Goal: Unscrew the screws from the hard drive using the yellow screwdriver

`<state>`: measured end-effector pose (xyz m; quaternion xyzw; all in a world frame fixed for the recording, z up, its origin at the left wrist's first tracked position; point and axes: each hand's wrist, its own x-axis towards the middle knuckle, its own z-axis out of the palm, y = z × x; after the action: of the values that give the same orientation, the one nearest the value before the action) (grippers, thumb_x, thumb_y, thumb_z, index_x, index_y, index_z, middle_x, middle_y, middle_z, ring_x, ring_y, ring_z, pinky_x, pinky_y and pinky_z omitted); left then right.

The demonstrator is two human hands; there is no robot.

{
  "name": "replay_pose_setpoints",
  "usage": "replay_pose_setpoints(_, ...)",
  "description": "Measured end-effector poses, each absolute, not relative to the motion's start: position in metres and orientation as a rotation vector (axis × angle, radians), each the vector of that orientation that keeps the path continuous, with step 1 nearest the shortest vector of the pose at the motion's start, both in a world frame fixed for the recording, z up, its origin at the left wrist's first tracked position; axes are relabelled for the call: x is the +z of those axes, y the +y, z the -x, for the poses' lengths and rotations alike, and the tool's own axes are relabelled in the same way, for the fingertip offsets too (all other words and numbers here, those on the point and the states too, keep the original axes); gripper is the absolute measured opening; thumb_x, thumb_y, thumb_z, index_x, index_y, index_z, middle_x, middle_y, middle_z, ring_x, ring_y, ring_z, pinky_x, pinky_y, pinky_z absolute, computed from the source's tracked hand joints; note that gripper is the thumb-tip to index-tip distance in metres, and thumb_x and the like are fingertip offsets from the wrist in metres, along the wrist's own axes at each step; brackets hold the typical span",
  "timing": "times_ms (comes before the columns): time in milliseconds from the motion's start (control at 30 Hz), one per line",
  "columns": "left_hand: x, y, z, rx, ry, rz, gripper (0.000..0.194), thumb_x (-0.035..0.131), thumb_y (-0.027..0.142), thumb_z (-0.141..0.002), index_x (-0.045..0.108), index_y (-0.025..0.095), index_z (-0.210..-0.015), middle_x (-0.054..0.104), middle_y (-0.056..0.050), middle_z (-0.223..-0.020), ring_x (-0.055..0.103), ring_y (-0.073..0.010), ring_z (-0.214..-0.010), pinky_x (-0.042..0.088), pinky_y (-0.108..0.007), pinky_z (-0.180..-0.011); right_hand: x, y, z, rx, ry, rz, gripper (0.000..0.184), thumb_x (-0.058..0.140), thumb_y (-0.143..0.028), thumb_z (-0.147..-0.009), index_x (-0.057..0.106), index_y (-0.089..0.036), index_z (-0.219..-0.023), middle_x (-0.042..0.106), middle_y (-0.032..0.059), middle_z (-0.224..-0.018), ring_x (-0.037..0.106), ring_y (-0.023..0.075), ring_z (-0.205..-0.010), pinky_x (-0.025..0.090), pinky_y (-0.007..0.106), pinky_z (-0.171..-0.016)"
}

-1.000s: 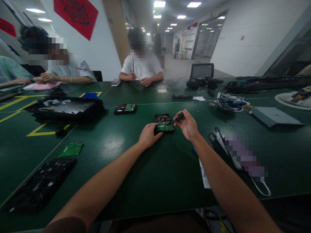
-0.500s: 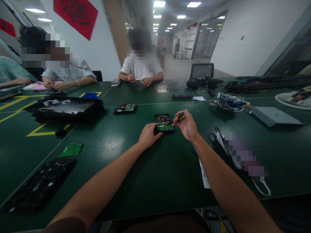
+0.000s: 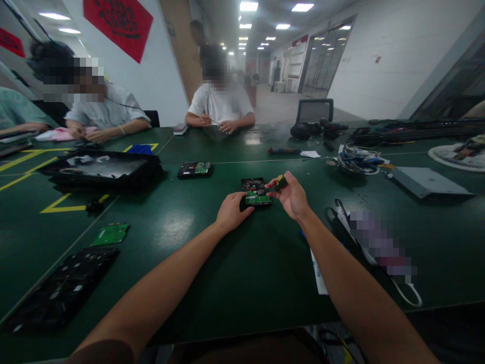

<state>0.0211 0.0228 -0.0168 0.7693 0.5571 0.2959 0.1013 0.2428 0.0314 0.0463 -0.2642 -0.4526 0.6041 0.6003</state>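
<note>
A hard drive [image 3: 252, 184] lies on the green table in front of me, its green circuit board [image 3: 257, 198] facing up on the near half. Around the drive's left edge my left hand [image 3: 234, 210] is closed, thumb along the near side and fingers behind. My right hand [image 3: 291, 194] is closed on a screwdriver with a yellow and black handle [image 3: 281, 182], just right of the drive. Its fingertips reach over the drive's right edge. The screwdriver's tip cannot be made out.
To the left lie a loose green circuit board [image 3: 111, 234] and a black drive tray [image 3: 62, 288]. Another hard drive [image 3: 194, 170] lies beyond my left hand, near a black casing [image 3: 104, 169]. A cable bundle [image 3: 358, 159] and a grey metal box [image 3: 432, 182] sit right. Co-workers sit opposite.
My right hand has shifted slightly left with the screwdriver, its fingertips now over the drive's edge, and the handle has tilted. My left hand and the drive stay put.
</note>
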Motion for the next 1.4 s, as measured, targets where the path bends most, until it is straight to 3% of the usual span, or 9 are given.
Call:
replay_pose_setpoints(200,-0.0148,0.0215,-0.0208,0.87,1.639,-2.269,0.056,0.073,0.046,-0.086,0.061,0.02,-0.135,0.065,-0.012,-0.135,0.057,-0.0295,-0.128,0.047,-0.044,-0.109,0.0459,0.0322,-0.2444,1.434,-1.047,0.577,0.036,0.064,-0.06,-0.091,0.063,-0.025,-0.085,0.063,0.0,-0.076,0.063,0.0184,-0.075,0.057,0.033,-0.066)
replay_pose_setpoints(400,-0.0155,0.0214,-0.0202,0.885,1.626,-2.276,0.056,0.073,0.045,-0.086,0.061,0.019,-0.134,0.066,-0.012,-0.134,0.057,-0.0297,-0.128,0.048,-0.043,-0.109,0.0454,0.0311,-0.2449,1.358,-1.131,0.603,0.032,0.066,-0.057,-0.091,0.067,-0.027,-0.1,0.062,-0.0004,-0.081,0.061,0.0175,-0.076,0.053,0.029,-0.059)
replay_pose_setpoints(467,-0.0164,0.0221,-0.0201,0.881,1.628,-2.273,0.056,0.073,0.045,-0.086,0.061,0.019,-0.135,0.065,-0.012,-0.135,0.057,-0.0297,-0.128,0.048,-0.044,-0.109,0.0457,0.0304,-0.2446,1.351,-1.149,0.614,0.033,0.066,-0.058,-0.091,0.068,-0.025,-0.097,0.062,0.0003,-0.082,0.061,0.0173,-0.077,0.053,0.029,-0.059)
replay_pose_setpoints(833,-0.0146,0.0207,-0.0203,0.871,1.626,-2.271,0.057,0.072,0.046,-0.088,0.06,0.019,-0.137,0.065,-0.012,-0.136,0.056,-0.0299,-0.129,0.047,-0.044,-0.11,0.053,0.0287,-0.2463,1.425,-1.035,0.582,0.059,0.05,-0.084,-0.087,0.06,-0.026,-0.079,0.053,-0.0003,-0.067,0.058,0.0186,-0.067,0.051,0.032,-0.056)
replay_pose_setpoints(1200,-0.0164,0.0211,-0.0206,0.899,1.617,-2.289,0.055,0.072,0.046,-0.087,0.061,0.019,-0.134,0.066,-0.012,-0.133,0.058,-0.0296,-0.126,0.048,-0.043,-0.109,0.0472,0.0293,-0.2435,1.349,-1.138,0.637,0.038,0.065,-0.062,-0.091,0.072,-0.025,-0.094,0.063,0.0027,-0.086,0.06,0.0181,-0.082,0.053,0.028,-0.06)
replay_pose_setpoints(1400,-0.0151,0.0211,-0.0199,0.876,1.623,-2.28,0.055,0.072,0.045,-0.087,0.06,0.02,-0.135,0.065,-0.012,-0.134,0.057,-0.0295,-0.128,0.048,-0.043,-0.108,0.0482,0.0286,-0.2442,1.363,-1.096,0.608,0.038,0.068,-0.062,-0.088,0.068,-0.025,-0.085,0.063,0.0022,-0.088,0.062,0.0201,-0.088,0.056,0.031,-0.066)
